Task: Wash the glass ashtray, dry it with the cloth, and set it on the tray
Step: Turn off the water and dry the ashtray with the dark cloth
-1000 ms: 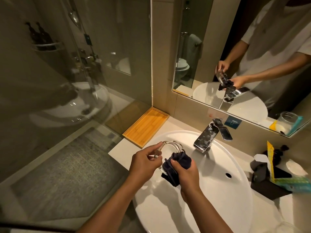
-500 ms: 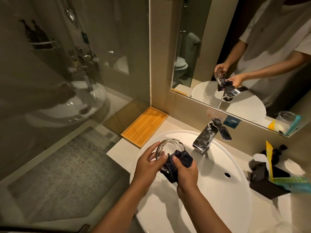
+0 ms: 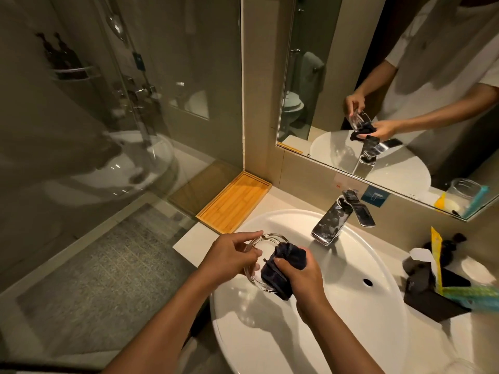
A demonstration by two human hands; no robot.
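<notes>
Near the middle of the frame, a little below centre, the left hand holds the glass ashtray over the left part of the white sink. Its fingers are closed on the rim, the thumb and forefinger on the upper edge. The ashtray is tilted, with its open side turned toward the right. The right hand is closed on a dark cloth, and it presses the bunched cloth against the ashtray. Above and left of the hands, the wooden tray lies on the counter in the corner next to the glass wall, apart from the ashtray. The chrome tap stands at the upper right of the hands. The mirror fills the upper right of the frame.
</notes>
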